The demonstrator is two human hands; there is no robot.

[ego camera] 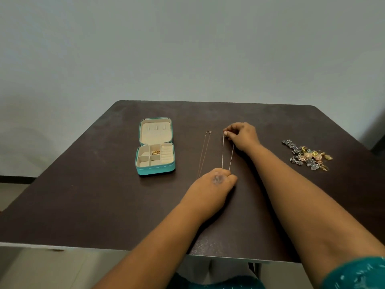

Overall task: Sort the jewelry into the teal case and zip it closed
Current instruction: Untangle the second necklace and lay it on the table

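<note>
From the head camera, a dark table (pixel 83 205) holds the teal case (pixel 155 147) at about ten o'clock from the hands, lid laid open, a small gold piece (pixel 155 152) in one middle compartment of its cream tray. The right hand (pixel 242 136), at twelve o'clock, pinches the far end of a thin chain (pixel 223 152) between curled fingertips; the left hand (pixel 214 184), at six, grips the near end with fingers closed. A second chain (pixel 205 151) lies just left of it on the table. A jewelry pile (pixel 307 155) sits well apart at three o'clock.
</note>
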